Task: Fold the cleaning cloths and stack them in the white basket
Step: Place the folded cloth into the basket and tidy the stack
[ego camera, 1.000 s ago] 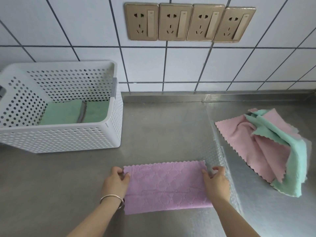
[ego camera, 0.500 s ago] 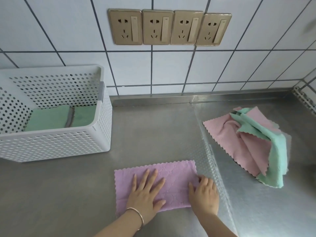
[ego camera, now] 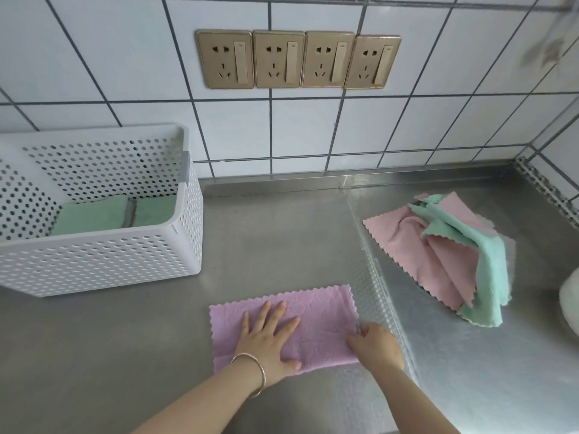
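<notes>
Pressing flat at the near edge of the steel table, the left hand is spread open, palm down, on a purple cloth, evidently to pin the layers while the next fold is prepared. The cloth's right edge is gripped by the right hand, fingers curled closed around the hem, as if readied to be drawn across. The cloth is laid as a folded rectangle, its long axis running left to right, roughly parallel to the table's front. Farther back on the right, a loose heap of pink and mint cloths is left unfolded. Farther back on the left, the white basket is set against the tiled wall, with folded green cloths already laid inside.
</notes>
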`<action>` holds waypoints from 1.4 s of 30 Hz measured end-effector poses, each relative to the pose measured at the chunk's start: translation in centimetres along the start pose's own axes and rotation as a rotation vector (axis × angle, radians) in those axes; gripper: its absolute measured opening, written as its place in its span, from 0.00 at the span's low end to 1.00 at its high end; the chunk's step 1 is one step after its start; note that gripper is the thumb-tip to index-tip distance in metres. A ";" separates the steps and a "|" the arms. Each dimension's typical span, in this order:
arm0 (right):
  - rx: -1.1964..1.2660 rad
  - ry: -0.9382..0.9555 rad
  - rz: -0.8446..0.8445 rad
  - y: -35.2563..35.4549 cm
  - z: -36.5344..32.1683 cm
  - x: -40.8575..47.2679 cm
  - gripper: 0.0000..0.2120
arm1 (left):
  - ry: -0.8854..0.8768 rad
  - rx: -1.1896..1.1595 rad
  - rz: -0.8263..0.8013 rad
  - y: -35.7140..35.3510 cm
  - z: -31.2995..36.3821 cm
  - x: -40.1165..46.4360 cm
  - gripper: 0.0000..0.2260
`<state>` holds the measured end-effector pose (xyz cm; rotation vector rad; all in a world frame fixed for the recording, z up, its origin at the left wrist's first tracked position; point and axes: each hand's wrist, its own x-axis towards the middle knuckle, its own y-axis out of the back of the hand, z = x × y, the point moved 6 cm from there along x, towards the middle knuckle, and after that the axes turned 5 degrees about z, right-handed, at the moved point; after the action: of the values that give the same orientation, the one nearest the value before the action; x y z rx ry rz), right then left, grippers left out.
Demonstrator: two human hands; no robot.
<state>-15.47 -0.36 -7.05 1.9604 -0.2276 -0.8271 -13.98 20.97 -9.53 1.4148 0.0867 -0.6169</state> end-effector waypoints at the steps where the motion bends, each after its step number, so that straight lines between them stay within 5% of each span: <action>1: 0.041 0.040 0.045 0.3 -0.4 -0.3 0.04 | 0.009 -0.061 0.033 0.7 0.1 0.0 0.31; 5: 0.172 0.302 0.296 1.6 -3.9 -3.0 0.04 | 0.120 -0.574 0.311 5.1 0.5 -1.0 0.20; 10: 0.125 0.908 0.531 0.5 -10.2 -9.2 0.03 | 0.395 -1.329 0.207 6.5 0.7 -1.3 0.13; 13: 0.084 1.176 0.552 -1.6 -11.6 -11.5 0.08 | 0.434 -1.288 0.240 6.2 -1.1 -2.1 0.13; 18: -0.123 1.101 0.415 -5.6 -9.8 -10.5 0.33 | 0.578 -1.264 0.333 3.5 -5.8 -4.4 0.13; 26: -0.312 1.044 0.234 -9.9 -8.0 -7.7 0.38 | 0.704 -0.958 0.434 1.8 -9.2 -6.1 0.14; 30: -0.318 1.087 0.245 -10.6 -8.3 -7.9 0.40 | 0.782 -0.918 0.433 0.7 -10.0 -6.7 0.08; 42: -0.364 1.088 0.186 -11.3 -8.5 -7.6 0.40 | 0.806 -0.870 0.489 -0.2 -11.0 -6.8 0.10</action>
<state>-17.79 15.15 -10.35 1.7382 0.3606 0.3588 -16.55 33.62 -8.89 0.6986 0.5576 0.4080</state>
